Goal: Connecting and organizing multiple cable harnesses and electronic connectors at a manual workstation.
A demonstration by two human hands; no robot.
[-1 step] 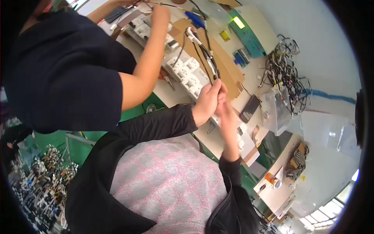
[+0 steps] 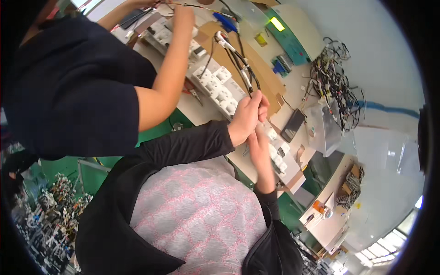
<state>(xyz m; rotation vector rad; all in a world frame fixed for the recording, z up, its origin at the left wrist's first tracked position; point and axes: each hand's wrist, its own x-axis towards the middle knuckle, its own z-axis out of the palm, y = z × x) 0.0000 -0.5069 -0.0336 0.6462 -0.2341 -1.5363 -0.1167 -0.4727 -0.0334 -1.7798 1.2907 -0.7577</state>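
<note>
A wire harness [image 2: 236, 55] of black cables with white wrapped sections rises in a loop over the bench. Its lower end runs into my left hand [image 2: 246, 118], which is closed around it with the thumb on top. Just below, my right hand [image 2: 260, 145] has its fingers drawn together close to the left palm. Whatever lies between those fingers is hidden. Beneath both hands runs a long board with white block fixtures [image 2: 220, 93].
A co-worker's arm [image 2: 172, 80] reaches over the bench at left. Pliers [image 2: 195, 94] lie near the front edge. To the right are a phone [image 2: 293, 125], a clear plastic bin [image 2: 323, 130] and tangled cables [image 2: 327, 73]. A green device [image 2: 288, 39] with a lit display stands behind.
My right hand has dropped slightly, away from the left hand's fingers. My left hand keeps its hold on the wire harness. The whole view has shifted a little.
</note>
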